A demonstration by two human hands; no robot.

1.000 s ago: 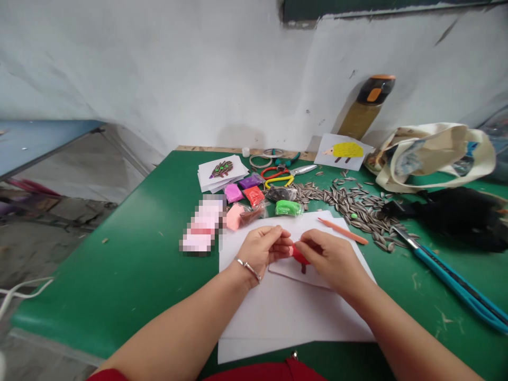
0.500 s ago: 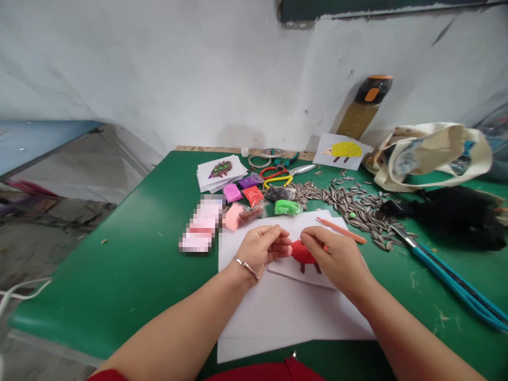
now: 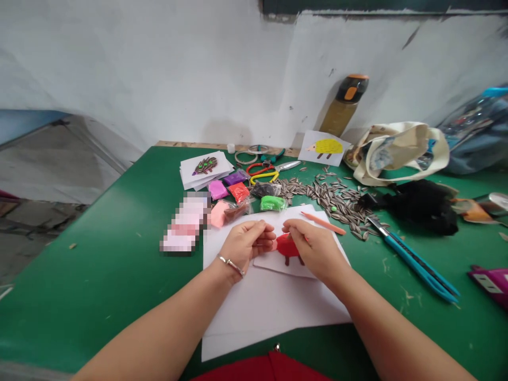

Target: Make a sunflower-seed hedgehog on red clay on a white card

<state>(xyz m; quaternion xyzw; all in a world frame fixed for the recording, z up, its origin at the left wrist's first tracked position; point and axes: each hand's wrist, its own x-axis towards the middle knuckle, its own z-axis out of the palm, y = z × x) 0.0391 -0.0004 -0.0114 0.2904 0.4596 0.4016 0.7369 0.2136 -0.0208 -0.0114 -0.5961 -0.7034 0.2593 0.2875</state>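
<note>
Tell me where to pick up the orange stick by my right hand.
Pinch the orange stick near its right end with your right hand, coming from above. It lies slim and slanted on the white paper, and that end reaches past the paper's edge, away from your fingers.

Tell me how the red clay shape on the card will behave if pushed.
The red clay shape looks soft and pressed flat on the card, so it probably dents rather than rolls. It likely clings there, so a push may distort it.
</note>
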